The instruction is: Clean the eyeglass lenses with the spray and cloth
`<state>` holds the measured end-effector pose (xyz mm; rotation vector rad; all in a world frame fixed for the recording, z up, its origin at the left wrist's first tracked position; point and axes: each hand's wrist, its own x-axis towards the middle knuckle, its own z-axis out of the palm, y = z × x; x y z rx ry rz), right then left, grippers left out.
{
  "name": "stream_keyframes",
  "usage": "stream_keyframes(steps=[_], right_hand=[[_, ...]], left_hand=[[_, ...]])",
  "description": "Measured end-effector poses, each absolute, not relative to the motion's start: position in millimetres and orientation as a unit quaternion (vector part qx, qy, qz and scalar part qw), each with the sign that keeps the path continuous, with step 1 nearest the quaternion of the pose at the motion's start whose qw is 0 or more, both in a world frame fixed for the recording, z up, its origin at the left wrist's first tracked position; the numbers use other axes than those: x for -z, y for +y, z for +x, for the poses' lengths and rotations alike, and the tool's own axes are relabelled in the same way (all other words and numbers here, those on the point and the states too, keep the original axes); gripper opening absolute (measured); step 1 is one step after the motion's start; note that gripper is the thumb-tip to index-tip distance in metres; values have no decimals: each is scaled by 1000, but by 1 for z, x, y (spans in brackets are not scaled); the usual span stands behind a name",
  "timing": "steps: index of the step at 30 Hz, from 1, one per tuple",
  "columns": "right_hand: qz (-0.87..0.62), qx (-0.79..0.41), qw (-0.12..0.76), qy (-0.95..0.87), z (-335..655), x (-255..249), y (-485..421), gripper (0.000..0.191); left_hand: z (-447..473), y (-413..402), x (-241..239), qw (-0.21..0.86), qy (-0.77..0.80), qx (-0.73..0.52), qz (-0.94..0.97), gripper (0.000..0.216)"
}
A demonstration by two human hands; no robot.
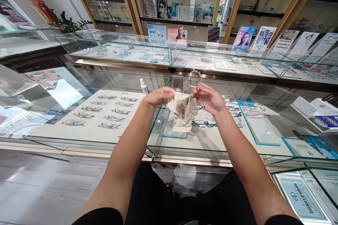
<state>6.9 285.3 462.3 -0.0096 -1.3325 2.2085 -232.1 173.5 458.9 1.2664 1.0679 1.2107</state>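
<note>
A pair of thin-framed glasses (194,80) with clear round lenses is held up over a glass display counter (132,140). My right hand (210,100) is closed on the lower part of the glasses, one lens rising above my fingers. My left hand (158,96) pinches a cream cleaning cloth (183,112), which hangs down between both hands and touches the glasses. Both hands are close together, above the counter's top pane.
A small white spray bottle (144,86) stands on the counter just left of my left hand. Rows of glasses (105,110) lie inside the case. A second display counter (171,54) runs behind. White boxes (314,110) sit at the right.
</note>
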Motion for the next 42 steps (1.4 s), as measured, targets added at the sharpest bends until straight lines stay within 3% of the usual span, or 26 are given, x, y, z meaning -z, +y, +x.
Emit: stream_keyframes(steps=[14, 23, 34, 42], right_hand=[[-68, -798, 374, -467, -2, -457, 282, 12], [-53, -796, 387, -463, 2, -462, 273, 13], [-50, -783, 404, -471, 4, -466, 265, 14], [-40, -785, 410, -462, 6, -468, 266, 12]], left_hand=[[-221, 176, -467, 469, 438, -639, 423, 52], [-226, 164, -478, 406, 389, -716, 413, 43], [-210, 154, -487, 487, 465, -551, 493, 45], [-218, 154, -489, 436, 386, -690, 429, 33]])
